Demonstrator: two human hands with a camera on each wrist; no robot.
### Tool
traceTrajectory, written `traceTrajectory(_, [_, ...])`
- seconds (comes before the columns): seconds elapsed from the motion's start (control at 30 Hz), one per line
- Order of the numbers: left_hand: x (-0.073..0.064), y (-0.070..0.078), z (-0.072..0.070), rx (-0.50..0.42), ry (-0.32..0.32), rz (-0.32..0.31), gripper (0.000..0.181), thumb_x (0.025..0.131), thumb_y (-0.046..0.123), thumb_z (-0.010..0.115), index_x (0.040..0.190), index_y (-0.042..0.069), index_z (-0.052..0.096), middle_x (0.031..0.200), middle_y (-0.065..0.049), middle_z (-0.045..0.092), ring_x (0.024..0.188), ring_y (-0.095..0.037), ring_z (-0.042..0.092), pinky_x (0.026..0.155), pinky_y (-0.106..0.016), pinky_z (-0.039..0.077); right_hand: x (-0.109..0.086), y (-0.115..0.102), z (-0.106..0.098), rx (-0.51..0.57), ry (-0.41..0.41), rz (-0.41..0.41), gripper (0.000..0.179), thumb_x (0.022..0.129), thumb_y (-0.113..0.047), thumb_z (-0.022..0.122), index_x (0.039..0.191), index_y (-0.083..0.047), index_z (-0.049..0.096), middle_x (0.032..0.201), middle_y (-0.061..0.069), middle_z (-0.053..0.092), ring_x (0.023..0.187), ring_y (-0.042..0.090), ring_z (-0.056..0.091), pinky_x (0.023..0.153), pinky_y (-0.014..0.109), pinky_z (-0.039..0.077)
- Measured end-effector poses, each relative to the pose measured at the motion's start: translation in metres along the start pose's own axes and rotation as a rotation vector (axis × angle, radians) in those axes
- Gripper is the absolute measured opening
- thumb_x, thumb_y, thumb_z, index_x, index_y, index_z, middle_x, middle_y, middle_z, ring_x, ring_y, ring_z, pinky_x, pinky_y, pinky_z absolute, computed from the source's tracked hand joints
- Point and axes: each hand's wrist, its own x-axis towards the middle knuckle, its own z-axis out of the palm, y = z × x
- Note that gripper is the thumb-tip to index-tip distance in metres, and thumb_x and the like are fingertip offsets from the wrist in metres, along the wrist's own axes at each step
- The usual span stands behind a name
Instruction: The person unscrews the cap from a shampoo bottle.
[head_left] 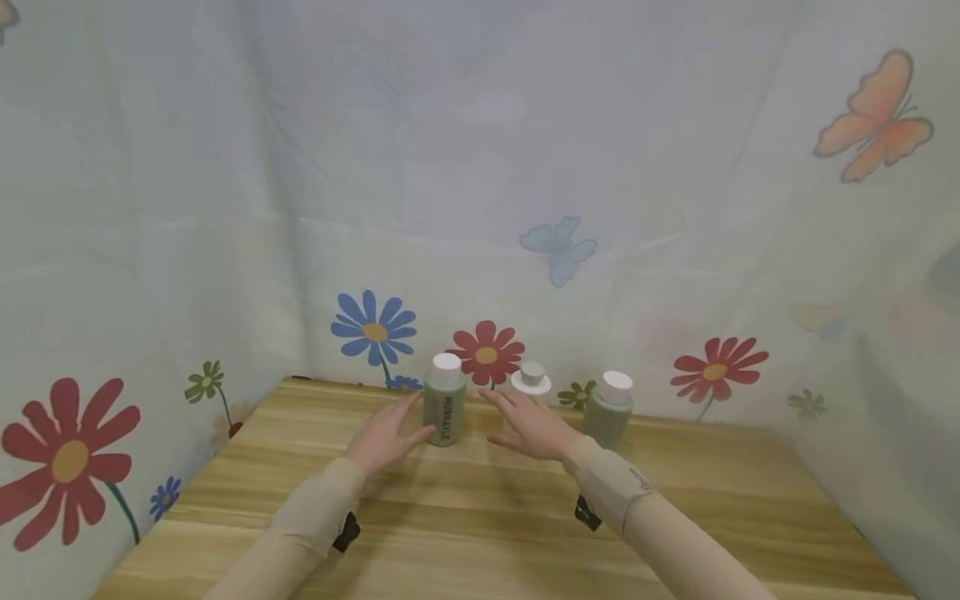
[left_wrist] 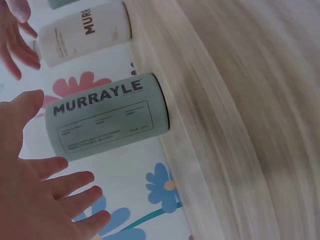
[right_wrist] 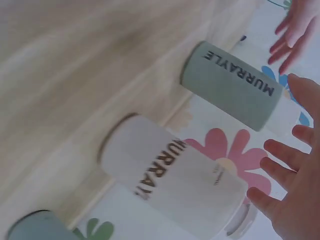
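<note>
Three bottles stand upright in a row near the back of the table. The left one is a green bottle (head_left: 446, 408) with a white cap and dark MURRAYLE lettering. My left hand (head_left: 384, 435) is at its left side, thumb and fingers spread; whether a fingertip touches it I cannot tell. My right hand (head_left: 531, 423) reaches in front of a white bottle (right_wrist: 170, 180), hiding most of its body in the head view. Its fingers (right_wrist: 282, 170) are extended and hold nothing. A second green bottle (head_left: 609, 412) stands right of it, partly behind the right wrist.
The wooden table (head_left: 450, 533) has its back edge close to a pale hanging cloth (head_left: 465, 167) printed with flowers and butterflies. The same cloth hangs along the left and right sides. A dark strap piece (head_left: 347, 533) sits under the left wrist.
</note>
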Motion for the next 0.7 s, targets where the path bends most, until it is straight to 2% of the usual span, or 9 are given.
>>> traceTrajectory(0.17, [0.013,0.0,0.003,-0.145,-0.041,-0.116,0.076,0.092,0.041,0.061,0.149,0.0,0.031,0.151,-0.027,0.035,0.138,-0.046,0.036,0.112,-0.06,0.03,0.024,0.0,-0.004,0.054,0.012,0.019,0.067,0.093,-0.03,0.063,0.148,-0.007,0.033,0.144,0.017,0.047,0.134,0.034,0.046,0.109,0.053,0.037])
traceTrajectory(0.3, [0.021,-0.003,0.012,-0.234,-0.052,-0.188,0.082,0.089,0.043,0.064,0.149,0.0,0.03,0.148,-0.029,0.039,0.135,-0.047,0.039,0.108,-0.06,0.034,0.04,-0.004,0.002,0.158,-0.007,0.065,0.068,0.094,-0.031,0.062,0.15,-0.009,0.029,0.148,0.016,0.045,0.137,0.034,0.043,0.11,0.051,0.037])
traceTrajectory(0.5, [0.032,0.003,0.025,-0.398,0.01,-0.218,0.079,0.084,0.03,0.072,0.145,-0.003,0.033,0.138,-0.032,0.049,0.126,-0.047,0.049,0.102,-0.058,0.041,0.061,-0.012,0.01,0.206,0.032,0.152,0.069,0.095,-0.031,0.061,0.15,-0.008,0.026,0.149,0.013,0.044,0.137,0.033,0.043,0.112,0.057,0.032])
traceTrajectory(0.7, [0.044,0.007,0.044,-0.544,0.089,-0.248,0.077,0.084,0.019,0.071,0.142,-0.011,0.029,0.14,-0.035,0.042,0.129,-0.049,0.044,0.107,-0.057,0.037,0.085,-0.016,0.014,0.25,0.092,0.264,0.068,0.094,-0.033,0.061,0.149,-0.008,0.029,0.14,0.016,0.054,0.129,0.032,0.052,0.105,0.063,0.036])
